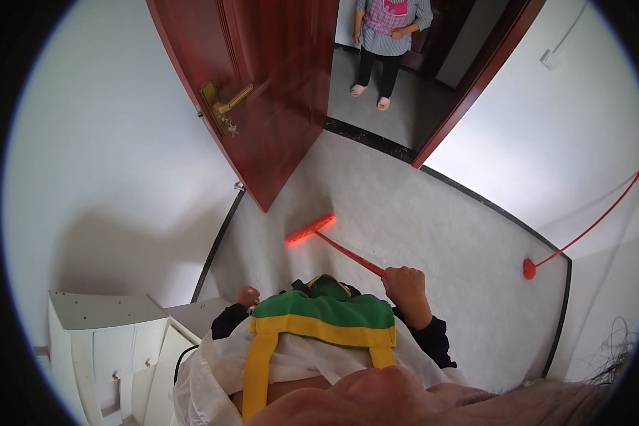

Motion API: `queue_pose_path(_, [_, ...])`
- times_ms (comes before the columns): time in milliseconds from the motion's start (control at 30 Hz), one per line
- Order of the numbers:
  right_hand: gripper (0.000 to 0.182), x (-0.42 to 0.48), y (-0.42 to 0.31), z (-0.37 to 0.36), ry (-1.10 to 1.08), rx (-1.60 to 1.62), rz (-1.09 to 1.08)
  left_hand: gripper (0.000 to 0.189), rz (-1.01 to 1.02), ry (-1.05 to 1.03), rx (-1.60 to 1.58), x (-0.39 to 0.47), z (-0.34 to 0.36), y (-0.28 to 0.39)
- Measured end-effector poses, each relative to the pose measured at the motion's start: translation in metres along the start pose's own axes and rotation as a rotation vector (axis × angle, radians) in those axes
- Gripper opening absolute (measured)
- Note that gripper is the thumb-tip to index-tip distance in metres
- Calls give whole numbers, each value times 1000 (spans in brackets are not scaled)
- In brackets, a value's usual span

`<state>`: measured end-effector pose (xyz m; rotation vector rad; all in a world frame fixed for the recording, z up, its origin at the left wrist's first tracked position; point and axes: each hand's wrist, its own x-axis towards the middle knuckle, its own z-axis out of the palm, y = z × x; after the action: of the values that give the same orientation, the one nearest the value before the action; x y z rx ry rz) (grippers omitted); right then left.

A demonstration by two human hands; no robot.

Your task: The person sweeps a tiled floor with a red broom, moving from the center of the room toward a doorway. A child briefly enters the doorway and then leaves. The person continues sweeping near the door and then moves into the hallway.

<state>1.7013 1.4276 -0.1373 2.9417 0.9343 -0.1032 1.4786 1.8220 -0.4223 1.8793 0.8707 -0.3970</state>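
My right hand (406, 290) is closed around the upper end of a red handle. It belongs to a broom (351, 254) that slants away from me toward the door. The orange-red broom head (310, 229) rests on the grey floor (458, 234), below the open door's lower corner. On the other side of my green and yellow apron (325, 319), my left hand (248, 296) is curled with no object visible in it. Part of that hand is hidden by the apron and sleeve.
A dark red door (277, 80) stands open, with keys (231, 128) hanging at its brass handle (234, 100). Beyond the black threshold (370, 139) stands a person (386, 48) in slippers. White cabinets (114, 346) are at lower left. A red long-handled brush (530, 269) leans at the right wall.
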Motion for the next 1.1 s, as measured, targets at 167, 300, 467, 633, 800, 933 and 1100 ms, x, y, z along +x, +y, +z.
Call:
queue_pose_path(167, [16, -3, 1, 1, 37, 30, -10, 13, 53, 14, 101, 8, 1, -14])
queue_pose_path(300, [15, -4, 1, 0, -5, 9, -3, 11, -2, -31, 99, 12, 1, -12])
queue_pose_path(467, [8, -3, 8, -5, -61, 23, -23, 10, 2, -13, 24, 9, -2, -17])
queue_pose_path(633, [6, 6, 33, 4, -122, -131, 6, 10, -32, -14, -15, 12, 6, -11])
queue_pose_path(800, [9, 30, 51, 3, -252, -294, 129, 10, 11, -32, -40, 21, 28, -21])
queue_pose_path(933, [9, 58, 54, 30, -247, -361, 75, 12, 193, -17, -71, 34, 28, -70])
queue_pose_path(1100, [16, 96, 65, 161, -155, -426, -89, 26, 192, 142, 8, 13, 43, -101])
